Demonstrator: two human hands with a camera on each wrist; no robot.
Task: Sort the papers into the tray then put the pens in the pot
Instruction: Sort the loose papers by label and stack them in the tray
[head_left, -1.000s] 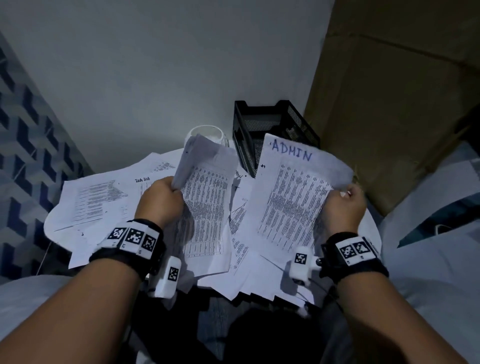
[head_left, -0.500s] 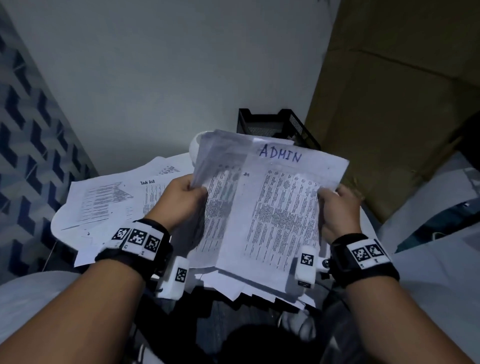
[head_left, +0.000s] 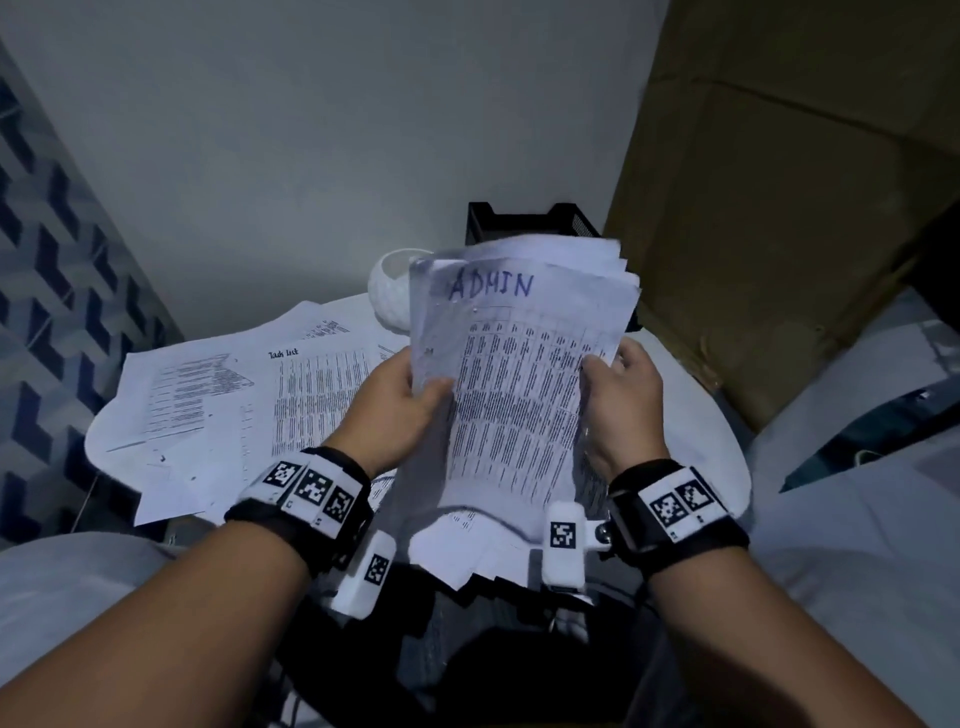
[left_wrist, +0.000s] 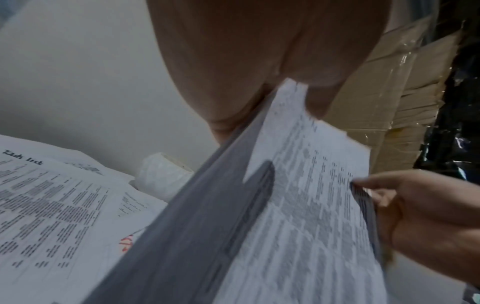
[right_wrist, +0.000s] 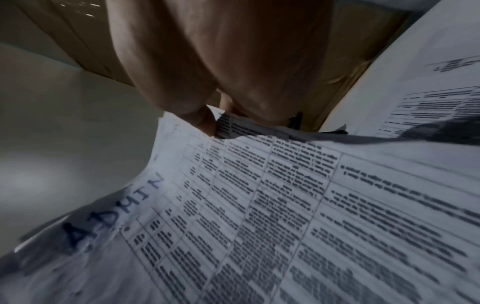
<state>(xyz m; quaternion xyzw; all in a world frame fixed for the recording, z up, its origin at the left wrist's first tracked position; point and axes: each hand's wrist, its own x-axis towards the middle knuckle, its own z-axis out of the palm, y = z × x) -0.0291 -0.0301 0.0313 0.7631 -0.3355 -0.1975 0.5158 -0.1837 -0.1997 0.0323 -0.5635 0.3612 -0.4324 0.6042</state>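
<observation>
Both hands hold one sheaf of papers (head_left: 519, 384) raised above the bench (head_left: 696, 441); the left hand (head_left: 400, 410) grips its left edge with the thumb laid across the front sheet and the fingers (left_wrist: 228, 125) curled behind; the right hand (head_left: 623, 405) pinches the right edge, thumb in front, fingers (right_wrist: 205, 121) tucked behind the pages; the top sheet bears "ADMIN" in blue handwriting over a printed table; the sheets fan apart slightly at the far right corner, beyond the right fingers. Left of the left fingers, loose papers (head_left: 218, 415) lie spread over the bench, one headed with what seems to read "Task list", though the print is blurred; more loose sheets (head_left: 467, 545) lie under the sheaf, nearer the wrists. Just beyond the fingers and behind the sheaf stand the white pot (head_left: 389, 296) and the black mesh tray (head_left: 519, 223), the tray partly hidden by the pages. A cardboard box (head_left: 779, 208) stands to the right of the right fingers.
</observation>
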